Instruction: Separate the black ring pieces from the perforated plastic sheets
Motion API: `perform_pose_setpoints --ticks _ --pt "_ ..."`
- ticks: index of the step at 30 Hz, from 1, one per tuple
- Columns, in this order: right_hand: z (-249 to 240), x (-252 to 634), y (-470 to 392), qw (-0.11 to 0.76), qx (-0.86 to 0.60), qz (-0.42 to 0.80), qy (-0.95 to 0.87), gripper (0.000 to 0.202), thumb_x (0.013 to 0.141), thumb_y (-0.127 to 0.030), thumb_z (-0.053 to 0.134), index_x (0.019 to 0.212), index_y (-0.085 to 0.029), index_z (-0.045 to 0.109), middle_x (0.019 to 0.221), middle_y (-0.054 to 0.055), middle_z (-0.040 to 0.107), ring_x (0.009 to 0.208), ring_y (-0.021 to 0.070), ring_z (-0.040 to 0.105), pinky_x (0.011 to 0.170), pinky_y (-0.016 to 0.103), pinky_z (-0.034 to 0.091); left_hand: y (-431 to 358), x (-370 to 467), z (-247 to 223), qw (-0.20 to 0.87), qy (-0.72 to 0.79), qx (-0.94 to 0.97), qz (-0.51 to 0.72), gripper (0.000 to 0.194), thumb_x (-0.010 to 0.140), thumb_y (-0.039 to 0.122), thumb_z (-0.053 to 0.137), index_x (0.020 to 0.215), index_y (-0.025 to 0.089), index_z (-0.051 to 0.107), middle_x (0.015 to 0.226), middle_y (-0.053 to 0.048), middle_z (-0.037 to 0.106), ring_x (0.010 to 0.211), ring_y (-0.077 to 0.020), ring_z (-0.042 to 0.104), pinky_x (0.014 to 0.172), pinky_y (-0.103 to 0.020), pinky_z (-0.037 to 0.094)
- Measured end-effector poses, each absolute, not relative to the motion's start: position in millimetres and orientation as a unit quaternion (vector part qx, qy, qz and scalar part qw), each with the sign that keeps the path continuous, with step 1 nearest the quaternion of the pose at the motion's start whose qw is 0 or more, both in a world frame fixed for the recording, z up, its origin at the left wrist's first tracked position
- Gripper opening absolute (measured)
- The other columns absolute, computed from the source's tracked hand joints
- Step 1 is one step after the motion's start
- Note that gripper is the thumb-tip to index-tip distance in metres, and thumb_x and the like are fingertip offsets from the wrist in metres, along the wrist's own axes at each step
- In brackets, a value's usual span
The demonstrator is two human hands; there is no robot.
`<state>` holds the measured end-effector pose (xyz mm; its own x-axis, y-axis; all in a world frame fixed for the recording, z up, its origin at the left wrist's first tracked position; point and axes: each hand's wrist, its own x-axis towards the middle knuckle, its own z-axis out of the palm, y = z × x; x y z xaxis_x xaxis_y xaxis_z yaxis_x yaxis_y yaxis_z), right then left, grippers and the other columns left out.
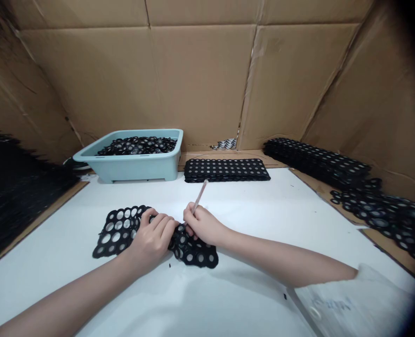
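Clock positions are taken from the perforated black sheet [195, 257], which lies on the white tabletop [228, 299] under both hands. I log a dark pile [11, 201] at 9 to 10 o'clock. The pale blue bin [140, 168], at 11 to 12 o'clock, contains loose black rings [137, 146]. My left hand [151, 241] has its fingers curled and clamped on the sheet. My right hand [207, 227] has its fingers together on a slim rod [201, 193], lower end at the sheet. I judge this sheet unfinished: its middle is bunched. Flat, squared layers form a stack [227, 175] at 1 o'clock and a longer stack [313, 161] at 2 o'clock; an untidy heap [383, 215] occupies 3 o'clock.
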<state>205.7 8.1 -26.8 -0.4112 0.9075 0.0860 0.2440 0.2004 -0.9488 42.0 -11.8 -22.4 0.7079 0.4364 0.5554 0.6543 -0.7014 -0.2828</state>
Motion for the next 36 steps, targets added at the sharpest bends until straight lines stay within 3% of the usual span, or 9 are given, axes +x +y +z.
perform_pose_setpoints --ticks 5,9,11,18,26,33,36 --pt "-18.0 205.5 8.5 0.329 -0.43 0.414 -0.732 0.023 0.085 -0.027 0.029 0.063 -0.02 0.031 0.051 -0.004 0.041 0.05 0.0107 0.042 0.054 0.024 0.035 -9.8 44.1 -22.0 0.256 -0.327 -0.883 -0.218 0.021 0.07 0.002 0.033 0.074 0.015 0.049 0.065 -0.005 0.058 0.063 -0.0175 0.053 0.073 -0.038 0.033" --pt "-11.6 207.6 11.1 0.324 -0.427 0.39 -0.749 0.022 0.085 -0.026 0.029 0.064 -0.02 0.031 0.057 -0.003 0.041 0.056 0.0122 0.042 0.058 0.025 0.034 -7.8 44.5 -22.6 0.245 -0.333 -0.881 -0.23 0.033 0.071 0.001 0.033 0.097 0.013 0.048 0.086 -0.009 0.063 0.076 -0.0192 0.056 0.075 -0.037 0.032" --pt "-9.5 207.5 11.1 0.329 -0.422 0.373 -0.758 0.021 0.085 -0.027 0.029 0.065 -0.02 0.031 0.06 -0.002 0.042 0.06 0.0128 0.044 0.059 0.025 0.034 -8.1 44.8 -22.4 0.238 -0.324 -0.885 -0.237 0.034 0.071 0.001 0.034 0.099 0.014 0.048 0.093 -0.01 0.063 0.081 -0.0203 0.056 0.076 -0.037 0.032" --pt "-5.8 206.0 6.8 0.311 -0.426 0.317 -0.788 0.016 0.085 -0.026 0.027 0.071 -0.02 0.031 0.059 -0.001 0.044 0.056 0.0141 0.047 0.056 0.025 0.034 -12.3 46.5 -20.6 0.229 -0.334 -0.882 -0.239 0.031 0.065 0.0 0.034 0.088 0.014 0.049 0.08 -0.008 0.062 0.078 -0.0212 0.054 0.076 -0.039 0.031" --pt "-9.6 212.4 10.4 0.256 -0.463 0.202 -0.824 0.018 0.086 -0.025 0.025 0.083 -0.016 0.04 0.063 0.004 0.053 0.06 0.017 0.053 0.056 0.026 0.034 -7.5 41.2 -23.0 0.249 -0.366 -0.877 -0.189 0.04 0.063 -0.002 0.033 0.097 0.013 0.048 0.07 -0.004 0.055 0.069 -0.0187 0.051 0.076 -0.038 0.031" --pt "-20.5 216.4 16.1 0.266 -0.462 0.19 -0.824 0.021 0.088 -0.026 0.025 0.085 -0.016 0.043 0.067 0.005 0.056 0.063 0.0168 0.055 0.06 0.025 0.036 -6.3 41.8 -13.0 0.098 -0.369 -0.916 -0.126 0.044 0.06 0.003 0.04 0.102 0.015 0.044 0.085 -0.005 0.057 0.082 -0.0197 0.052 0.083 -0.036 0.031" --pt "-22.3 217.0 17.5 0.269 -0.457 0.196 -0.825 0.021 0.088 -0.027 0.026 0.084 -0.017 0.043 0.066 0.004 0.056 0.062 0.0163 0.055 0.059 0.025 0.036 -8.1 41.5 -7.0 0.016 -0.382 -0.916 -0.124 0.044 0.065 0.025 0.055 0.106 0.018 0.042 0.093 -0.004 0.057 0.087 -0.0215 0.052 0.084 -0.037 0.031"
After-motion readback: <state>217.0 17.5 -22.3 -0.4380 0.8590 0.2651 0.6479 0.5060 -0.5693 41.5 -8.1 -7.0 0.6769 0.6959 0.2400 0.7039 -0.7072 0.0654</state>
